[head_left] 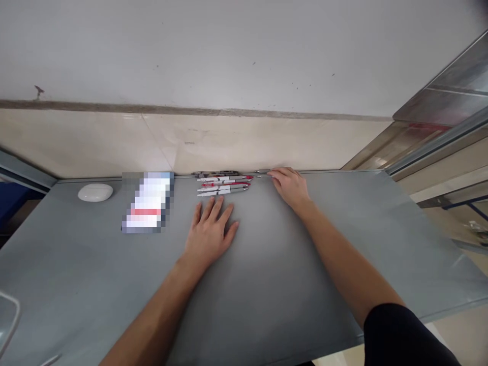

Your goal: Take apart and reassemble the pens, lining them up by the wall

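Note:
Several pens (223,192) in white, red and grey lie side by side in a row near the wall, their tips to the right. Darker pens (214,173) rest at the back of the row, close against the wall. My left hand (208,231) is flat on the table just in front of the row, fingers spread and holding nothing. To the right of the row, my right hand (290,185) pinches a slim pen (263,171) by the wall, its metal tip pointing left. The rest of that pen is hidden by the fingers. A second thin tip or a reflection shows just below it.
On the grey table (259,284), left of the pens, lies a phone (147,203) with a lit, blurred screen. A white computer mouse (95,192) sits farther left. The wall (244,142) bounds the table's back edge. A metal-framed panel (438,107) stands at right.

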